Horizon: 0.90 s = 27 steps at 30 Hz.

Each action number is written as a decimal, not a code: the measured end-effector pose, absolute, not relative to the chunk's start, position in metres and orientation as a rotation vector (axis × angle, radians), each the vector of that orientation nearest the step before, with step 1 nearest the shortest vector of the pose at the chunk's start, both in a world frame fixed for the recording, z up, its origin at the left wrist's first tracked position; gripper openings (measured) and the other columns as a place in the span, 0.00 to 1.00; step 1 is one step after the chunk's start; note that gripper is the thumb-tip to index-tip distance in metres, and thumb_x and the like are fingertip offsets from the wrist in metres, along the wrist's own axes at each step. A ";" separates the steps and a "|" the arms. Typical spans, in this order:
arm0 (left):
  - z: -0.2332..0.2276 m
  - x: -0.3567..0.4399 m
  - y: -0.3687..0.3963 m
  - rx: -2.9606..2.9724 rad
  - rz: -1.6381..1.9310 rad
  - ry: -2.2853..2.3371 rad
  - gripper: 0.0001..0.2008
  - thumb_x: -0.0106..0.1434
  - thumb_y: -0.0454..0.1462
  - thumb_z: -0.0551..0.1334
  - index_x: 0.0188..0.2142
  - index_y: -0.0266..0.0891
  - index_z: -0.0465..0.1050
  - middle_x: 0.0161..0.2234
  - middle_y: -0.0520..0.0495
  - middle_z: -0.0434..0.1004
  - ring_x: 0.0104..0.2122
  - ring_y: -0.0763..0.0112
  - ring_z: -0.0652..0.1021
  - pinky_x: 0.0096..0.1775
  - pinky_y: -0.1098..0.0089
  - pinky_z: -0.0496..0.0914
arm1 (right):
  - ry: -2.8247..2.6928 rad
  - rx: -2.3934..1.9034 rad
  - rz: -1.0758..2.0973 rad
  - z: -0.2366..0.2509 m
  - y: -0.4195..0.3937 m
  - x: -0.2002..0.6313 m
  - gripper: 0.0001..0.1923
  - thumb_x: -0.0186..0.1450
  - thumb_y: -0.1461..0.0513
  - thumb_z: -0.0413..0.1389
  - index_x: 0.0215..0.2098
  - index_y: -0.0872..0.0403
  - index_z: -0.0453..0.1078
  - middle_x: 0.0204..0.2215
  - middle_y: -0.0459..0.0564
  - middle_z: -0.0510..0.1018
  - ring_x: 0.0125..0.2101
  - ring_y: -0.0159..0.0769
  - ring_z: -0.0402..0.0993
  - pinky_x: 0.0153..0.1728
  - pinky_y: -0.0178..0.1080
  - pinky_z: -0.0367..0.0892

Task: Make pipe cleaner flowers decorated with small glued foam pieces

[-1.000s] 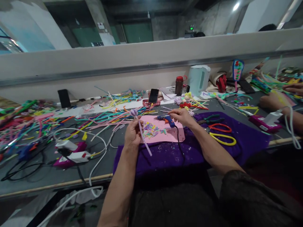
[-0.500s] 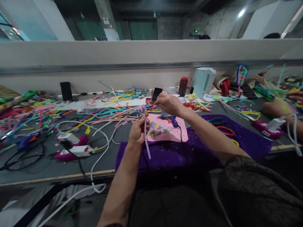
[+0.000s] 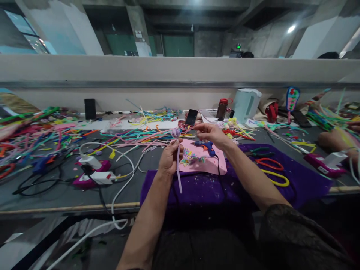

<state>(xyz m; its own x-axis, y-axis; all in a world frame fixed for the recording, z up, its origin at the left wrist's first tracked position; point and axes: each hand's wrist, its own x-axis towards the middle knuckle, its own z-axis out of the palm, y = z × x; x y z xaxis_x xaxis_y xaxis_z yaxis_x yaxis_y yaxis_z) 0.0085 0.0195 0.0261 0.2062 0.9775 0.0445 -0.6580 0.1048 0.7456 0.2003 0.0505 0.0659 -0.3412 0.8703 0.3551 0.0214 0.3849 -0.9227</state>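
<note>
My left hand grips a lilac pipe cleaner upright, its top end curled into a small knot and its tail hanging down over the purple felt cloth. My right hand hovers just right of the curled top, fingers pinched together on something too small to make out. Under both hands lies a pink sheet with small coloured scraps and a blue hot glue gun whose black cord runs toward me.
Heaps of coloured pipe cleaners cover the grey table. Power strips and white cables lie at left. Red and yellow scissors, a phone, a bottle and a white kettle sit nearby. Another person's hands work at far right.
My right hand left the glue gun, reached back toward the phone, then came forward to the curled top of the pipe cleaner. The left hand stayed steady.
</note>
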 end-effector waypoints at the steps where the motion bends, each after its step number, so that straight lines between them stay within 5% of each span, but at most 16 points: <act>1: 0.026 0.009 0.019 0.745 1.297 0.543 0.12 0.49 0.35 0.65 0.34 0.34 0.71 0.20 0.53 0.66 0.17 0.85 0.65 0.18 0.85 0.59 | -1.659 -0.803 1.087 0.058 0.052 0.201 0.16 0.52 0.62 0.59 0.39 0.56 0.68 0.26 0.44 0.71 0.20 0.23 0.64 0.18 0.27 0.59; 11: 0.026 0.011 0.019 0.758 1.282 0.597 0.14 0.47 0.35 0.66 0.34 0.34 0.70 0.19 0.54 0.66 0.15 0.85 0.64 0.15 0.84 0.56 | -1.802 -1.038 0.885 0.026 0.052 0.200 0.10 0.56 0.57 0.53 0.29 0.57 0.67 0.17 0.41 0.66 0.15 0.23 0.60 0.14 0.27 0.58; 27: 0.029 0.013 0.017 0.781 1.258 0.614 0.13 0.48 0.35 0.66 0.34 0.34 0.70 0.19 0.54 0.66 0.15 0.86 0.63 0.15 0.85 0.56 | -1.683 -1.077 0.650 0.020 0.049 0.201 0.21 0.58 0.51 0.51 0.16 0.55 0.53 0.13 0.39 0.54 0.15 0.23 0.50 0.15 0.29 0.50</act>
